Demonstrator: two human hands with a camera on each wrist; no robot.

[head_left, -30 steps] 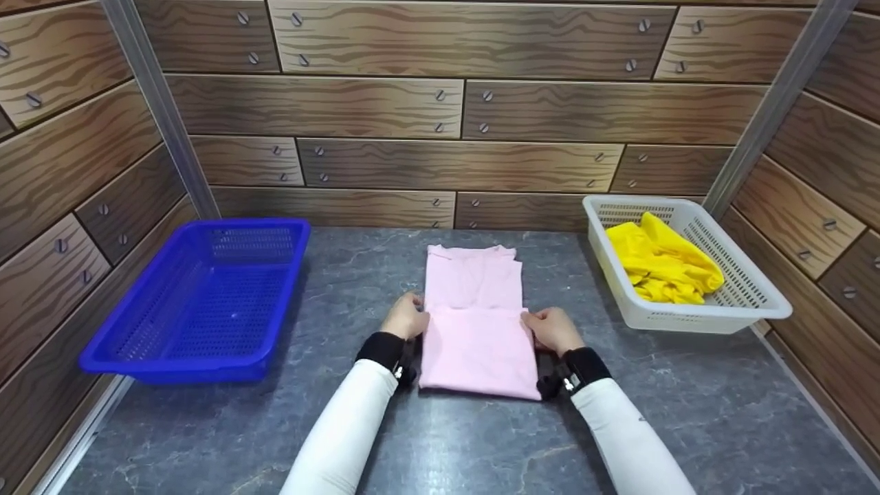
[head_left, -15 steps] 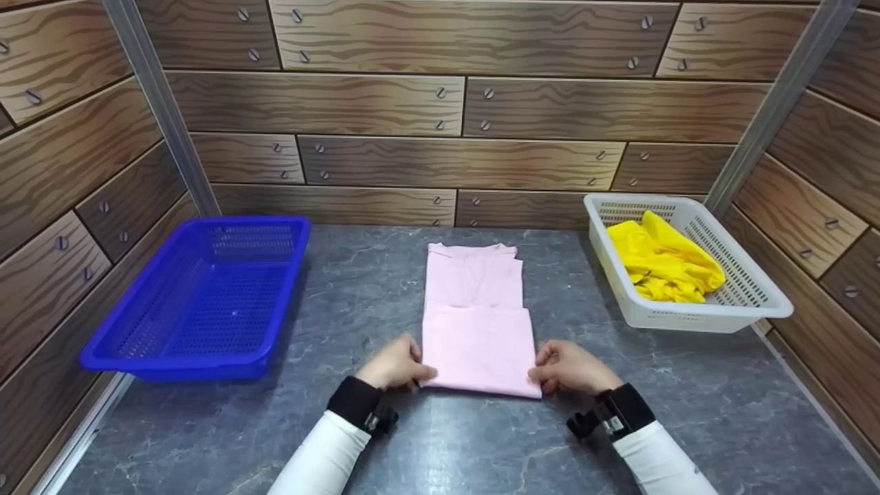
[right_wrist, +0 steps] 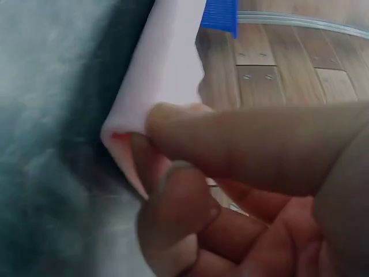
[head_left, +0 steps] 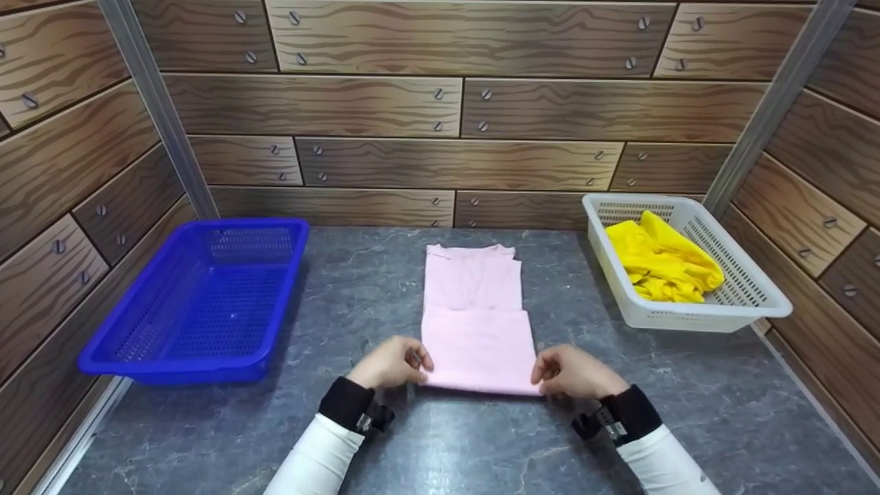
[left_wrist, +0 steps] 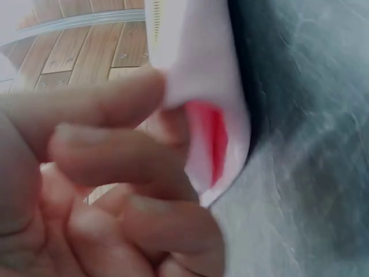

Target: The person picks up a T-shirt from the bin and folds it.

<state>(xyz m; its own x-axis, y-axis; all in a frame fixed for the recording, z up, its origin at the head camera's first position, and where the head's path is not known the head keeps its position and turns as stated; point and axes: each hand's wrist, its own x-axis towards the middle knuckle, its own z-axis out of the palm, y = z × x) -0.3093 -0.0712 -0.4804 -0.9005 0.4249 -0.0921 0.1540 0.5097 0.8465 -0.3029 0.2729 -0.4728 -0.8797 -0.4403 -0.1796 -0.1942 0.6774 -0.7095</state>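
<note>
A pink shirt point(head_left: 478, 344) lies folded on the grey marbled table, its collar end pointing to the back and its lower part doubled over. At its near left corner my left hand point(head_left: 393, 362) pinches the folded edge between thumb and fingers. The near right corner is pinched by my right hand point(head_left: 576, 371). In the left wrist view, the fold of the pink shirt point(left_wrist: 202, 75) opens to a darker pink inside by the fingertips. The right wrist view has the thumb on top of the pink shirt point(right_wrist: 155, 81) and a finger inside the fold.
To the left stands a blue perforated basket point(head_left: 175, 368) with nothing seen inside. A white basket point(head_left: 708, 317) at the back right holds a crumpled yellow garment point(head_left: 663, 261). Wood-patterned walls point(head_left: 385, 106) enclose the table point(head_left: 440, 454) at the back and both sides.
Both hands have slid from the shirt's middle sides toward me to its near corners. Over the last half second they pinch the near edge, and the shirt has hardly moved.
</note>
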